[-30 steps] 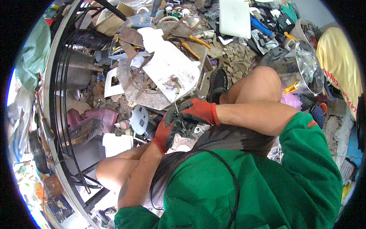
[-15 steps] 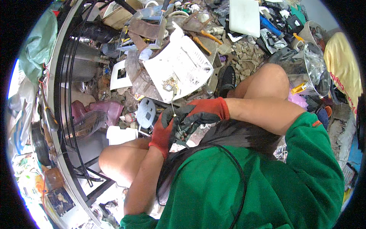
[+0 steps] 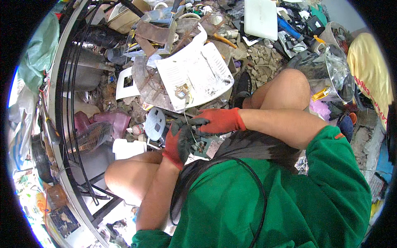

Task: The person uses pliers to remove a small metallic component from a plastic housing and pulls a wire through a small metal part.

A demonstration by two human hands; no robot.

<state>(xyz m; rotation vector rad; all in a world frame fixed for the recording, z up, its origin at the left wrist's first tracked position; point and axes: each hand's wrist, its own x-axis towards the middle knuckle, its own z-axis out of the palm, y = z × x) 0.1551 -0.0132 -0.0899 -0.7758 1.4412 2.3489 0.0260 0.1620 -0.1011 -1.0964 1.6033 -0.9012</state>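
Both my hands wear red gloves with dark grey palms and fingers. My left hand (image 3: 178, 139) is closed with a thin pale wire (image 3: 185, 113) between its fingers. From the right, my right hand (image 3: 218, 121) reaches across, its dark fingertips pinched at the same wire beside the left fingers; the exact grip is partly hidden. The wire runs up to a small brassy part (image 3: 181, 91) on a dirty white plastic panel (image 3: 213, 70) with slots. Below the hands lies a small greenish piece like a circuit board (image 3: 201, 147), between my legs.
A round grey-white perforated cover (image 3: 155, 124) lies left of my hands. Beyond the panel are a metal frame with brown strips (image 3: 153, 32) and an orange-handled tool (image 3: 225, 40). A black metal rack (image 3: 74, 124) stands at left, a clear bucket of scrap (image 3: 337, 74) at right.
My right hand has shifted slightly left and its fingers have straightened a little. More of the wire and of the greenish piece below now shows. The whole view has shifted slightly.
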